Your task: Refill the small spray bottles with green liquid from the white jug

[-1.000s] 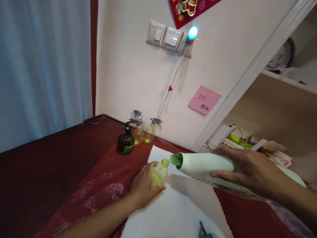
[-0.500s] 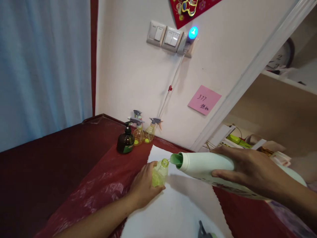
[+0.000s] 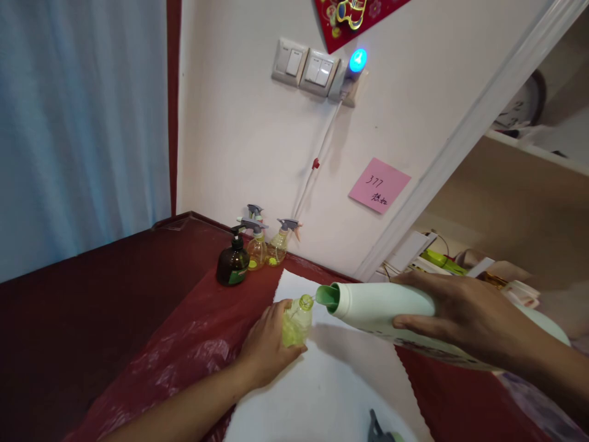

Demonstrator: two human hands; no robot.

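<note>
The small bottle [image 3: 299, 325] is see-through yellow-green; the large bottle [image 3: 377, 302] is pale mint with a dark print low on its side and a deeper green spout [image 3: 326, 297]. The paper [image 3: 317, 393] is plain white, the plastic sheet [image 3: 170, 344] wine red. The pump bottle [image 3: 229, 264] is dark brown with a green label [image 3: 237, 277], the spray bottles [image 3: 277, 247] pale yellow with grey heads [image 3: 288, 223]. The curtain [image 3: 83, 123] is light blue, the note [image 3: 380, 185] pink with black writing [image 3: 379, 198].

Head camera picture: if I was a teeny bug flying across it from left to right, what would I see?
Blue curtain → dark pump bottle → little yellow-green bottle → green spout → pink note → clock.
</note>
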